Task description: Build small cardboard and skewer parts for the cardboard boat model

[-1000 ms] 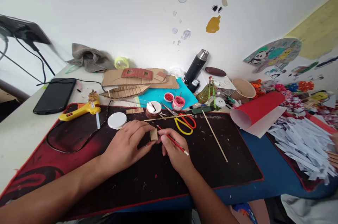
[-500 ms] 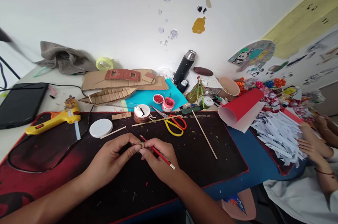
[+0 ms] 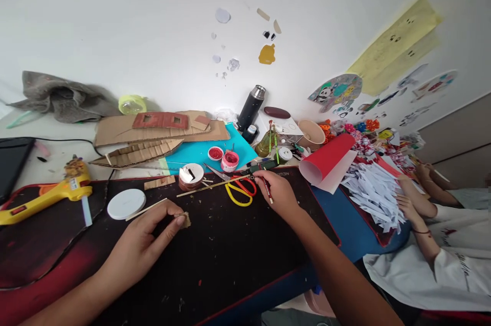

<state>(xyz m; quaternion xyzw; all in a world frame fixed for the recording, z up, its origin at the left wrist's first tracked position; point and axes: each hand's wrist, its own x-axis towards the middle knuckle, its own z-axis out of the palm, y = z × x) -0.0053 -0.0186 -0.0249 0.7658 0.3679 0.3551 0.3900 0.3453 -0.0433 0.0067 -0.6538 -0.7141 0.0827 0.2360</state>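
Observation:
My left hand (image 3: 153,231) pinches a small piece of cardboard (image 3: 186,220) between thumb and forefinger, above the dark desk mat (image 3: 230,249). My right hand (image 3: 280,193) is closed around a red pencil (image 3: 268,190), whose lower end sticks out below the fingers. Its fingertips are at the right end of a thin wooden stick (image 3: 215,185); whether they grip it I cannot tell. Just left of that hand lie scissors (image 3: 240,194) with yellow and red handles. A second thin stick (image 3: 148,209) lies by my left hand, against a round white lid (image 3: 126,204).
A yellow glue gun (image 3: 57,198) and its cord lie at left. Behind are a cardboard boat shape (image 3: 141,154), red paint pots (image 3: 229,160), a black flask (image 3: 251,108) and a red paper roll (image 3: 330,157). At right, another person's hands touch white paper strips (image 3: 374,193).
My hands have parted. The right hand, with the pencil, has moved right and forward to the stick's end; the left keeps the cardboard piece. The view has turned right.

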